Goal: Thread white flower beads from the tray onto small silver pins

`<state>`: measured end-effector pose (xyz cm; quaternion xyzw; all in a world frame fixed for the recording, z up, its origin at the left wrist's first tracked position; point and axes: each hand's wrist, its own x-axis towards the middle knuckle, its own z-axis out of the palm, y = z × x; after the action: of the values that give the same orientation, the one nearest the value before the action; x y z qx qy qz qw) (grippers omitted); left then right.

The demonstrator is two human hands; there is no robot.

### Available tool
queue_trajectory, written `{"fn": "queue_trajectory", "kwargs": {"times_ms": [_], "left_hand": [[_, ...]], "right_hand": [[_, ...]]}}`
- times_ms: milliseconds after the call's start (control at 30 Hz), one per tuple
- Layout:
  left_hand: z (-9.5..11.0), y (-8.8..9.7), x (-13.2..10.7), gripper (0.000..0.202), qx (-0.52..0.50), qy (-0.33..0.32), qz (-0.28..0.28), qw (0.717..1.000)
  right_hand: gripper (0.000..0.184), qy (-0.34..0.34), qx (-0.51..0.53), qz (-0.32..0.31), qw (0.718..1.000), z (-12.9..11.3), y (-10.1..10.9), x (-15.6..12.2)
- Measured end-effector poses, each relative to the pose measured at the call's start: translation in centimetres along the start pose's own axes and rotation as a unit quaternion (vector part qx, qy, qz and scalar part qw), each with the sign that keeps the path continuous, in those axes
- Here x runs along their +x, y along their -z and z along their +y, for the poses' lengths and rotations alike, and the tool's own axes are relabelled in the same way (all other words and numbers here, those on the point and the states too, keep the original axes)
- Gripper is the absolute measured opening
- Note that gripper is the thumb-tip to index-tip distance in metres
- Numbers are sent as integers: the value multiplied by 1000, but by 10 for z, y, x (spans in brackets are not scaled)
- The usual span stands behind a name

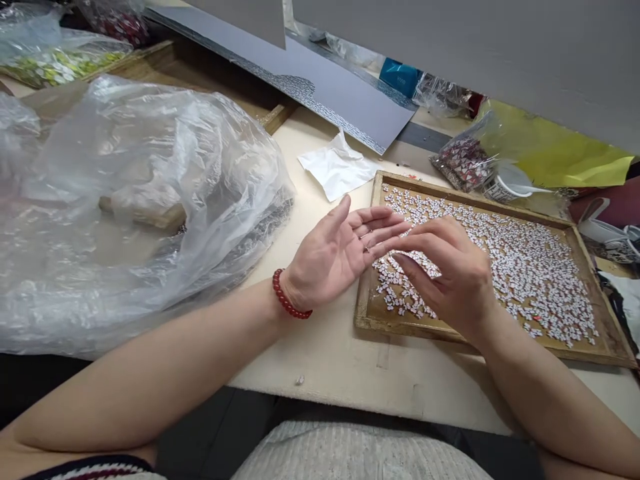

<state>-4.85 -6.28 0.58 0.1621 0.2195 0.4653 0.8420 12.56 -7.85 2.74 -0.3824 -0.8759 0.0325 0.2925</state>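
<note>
My left hand (345,250) lies palm up at the left edge of a shallow wooden tray (607,337), fingers stretched out and apart, with a tiny piece resting near the finger bases. A red bead bracelet circles that wrist. My right hand (450,270) hovers over the tray's left part, fingers bent and drawn together, its fingertips meeting the tips of my left fingers. Whether it pinches a piece is hidden. Several small white pieces with red marks (530,267) cover the tray floor.
A big crumpled clear plastic bag (135,200) fills the table's left. A white paper scrap (337,167) and a grey board (320,87) lie behind the tray. Bags of small parts (463,160) and a yellow sheet (550,150) sit at the back right.
</note>
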Motion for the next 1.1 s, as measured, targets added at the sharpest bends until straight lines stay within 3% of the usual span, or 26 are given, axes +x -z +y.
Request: {"fn": "queue_trajectory", "kwargs": {"times_ms": [167,667,933,1100], "left_hand": [[-5,1,-2,47,-2,41,-19,999],[-8,3,0,39,5,39,-15,999],[-9,4,1,43,8,35,-17,999],[-8,4,1,48,3,55,-62,997]], "right_hand": [[9,-6,-59,-38,998,-3,-10,2],[7,-17,-44,-58,997,0,-18,2],[9,-11,-52,-21,998,2,-19,1],[9,20,-89,-22,996,-3,-21,6]]}}
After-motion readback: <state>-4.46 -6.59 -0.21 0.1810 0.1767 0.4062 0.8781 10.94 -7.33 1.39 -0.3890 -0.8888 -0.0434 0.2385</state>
